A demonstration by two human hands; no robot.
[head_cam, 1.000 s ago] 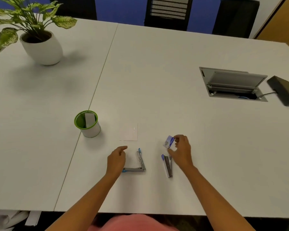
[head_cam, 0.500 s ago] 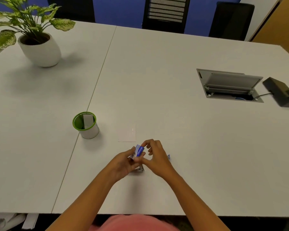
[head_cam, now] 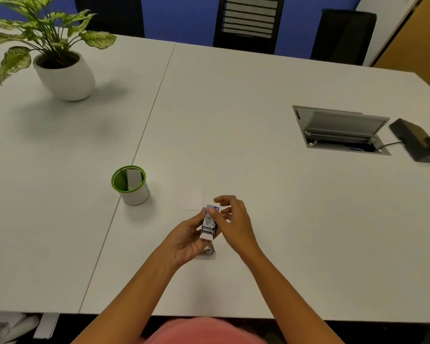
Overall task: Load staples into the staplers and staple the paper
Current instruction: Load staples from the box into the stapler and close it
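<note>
Staples box (head_cam: 209, 223) sits gripped in the left hand (head_cam: 188, 238); right hand (head_cam: 233, 220), fingers loosely curled, picks at it. Stapler (head_cam: 209, 250) beneath looks unloaded; paper (head_cam: 190, 201) awaits stapling.

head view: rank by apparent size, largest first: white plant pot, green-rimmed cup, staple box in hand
1. white plant pot, largest though farthest from the camera.
2. green-rimmed cup.
3. staple box, smallest though nearest; the left hand partly covers it.

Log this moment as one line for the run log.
step: opening staple box | left hand: holds box | right hand: fingers at box top | stapler: on table, under hands | paper: untouched
</note>
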